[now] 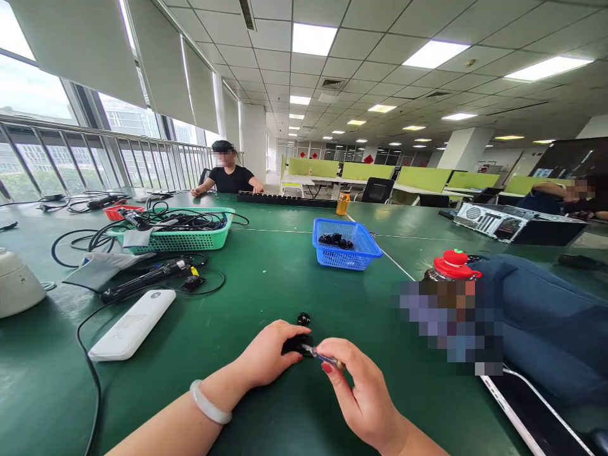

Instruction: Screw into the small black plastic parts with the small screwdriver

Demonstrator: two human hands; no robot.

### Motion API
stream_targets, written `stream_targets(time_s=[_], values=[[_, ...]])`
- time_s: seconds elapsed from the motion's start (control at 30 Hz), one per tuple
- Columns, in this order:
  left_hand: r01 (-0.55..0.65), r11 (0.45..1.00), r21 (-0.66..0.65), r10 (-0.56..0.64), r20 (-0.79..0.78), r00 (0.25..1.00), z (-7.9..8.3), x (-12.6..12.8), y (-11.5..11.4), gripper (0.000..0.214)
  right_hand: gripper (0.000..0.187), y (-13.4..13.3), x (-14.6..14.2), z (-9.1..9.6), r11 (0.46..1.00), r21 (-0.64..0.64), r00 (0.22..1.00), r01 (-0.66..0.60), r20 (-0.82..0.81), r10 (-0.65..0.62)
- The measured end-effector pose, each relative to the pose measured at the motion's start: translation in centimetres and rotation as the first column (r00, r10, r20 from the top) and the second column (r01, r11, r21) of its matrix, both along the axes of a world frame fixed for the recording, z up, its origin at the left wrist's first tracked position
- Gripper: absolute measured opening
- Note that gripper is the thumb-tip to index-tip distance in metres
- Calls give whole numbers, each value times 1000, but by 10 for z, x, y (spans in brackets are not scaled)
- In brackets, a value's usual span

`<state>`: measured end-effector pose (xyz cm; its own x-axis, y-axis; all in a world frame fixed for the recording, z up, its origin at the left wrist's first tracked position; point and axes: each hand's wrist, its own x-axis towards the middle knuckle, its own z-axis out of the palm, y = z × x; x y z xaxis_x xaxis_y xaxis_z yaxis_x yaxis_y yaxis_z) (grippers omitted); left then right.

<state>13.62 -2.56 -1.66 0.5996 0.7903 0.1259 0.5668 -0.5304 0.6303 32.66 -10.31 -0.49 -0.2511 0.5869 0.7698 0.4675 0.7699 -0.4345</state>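
One small black part (294, 344), half-hidden

Daylight from the windows (35, 82) beyond the tabletop's (256, 278) left edge burns panes nearly white; ceiling panels (314, 39) glare too. The black part (295, 344) loses detail in darkness. Wide-angle distortion stretches the margins; a mosaic (446, 320) blots out a patch toward the tabletop's right edge.

Green table (266, 291), lowered window blinds (156, 76), lime partitions (313, 167), lit ceiling panels (313, 39)
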Motion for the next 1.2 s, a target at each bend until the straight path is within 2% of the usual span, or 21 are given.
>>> stream_targets(time_s=[0.23, 0.33, 0.5, 0.73, 1.1, 1.2], values=[[104, 989, 104, -101, -37, 994, 3, 0, -5, 44, 25, 10, 4, -8, 986, -165, 991, 35, -119, -55], [129, 983, 127, -125, -38, 991, 4, 1, -7, 42, 26, 13, 5, -10, 980, -198, 984, 25, -168, -59], [149, 973, 176, -148, -20, 989, 6, 2, -9, 37, 23, 16, 2, -4, 988, -149, 985, 26, -163, -50], [117, 964, 238, -127, 28, 991, 6, 3, -12, 35, 18, 16, -1, 2, 990, -138, 993, -1, -114, -15], [132, 966, 223, -138, 11, 990, 5, 2, -10, 33, 15, 15, 4, 1, 994, -108, 996, -9, -90, -1], [119, 966, 231, -126, 14, 992, 5, 2, -10, 33, 14, 13, 7, -2, 996, -86, 989, 25, -145, -37]])
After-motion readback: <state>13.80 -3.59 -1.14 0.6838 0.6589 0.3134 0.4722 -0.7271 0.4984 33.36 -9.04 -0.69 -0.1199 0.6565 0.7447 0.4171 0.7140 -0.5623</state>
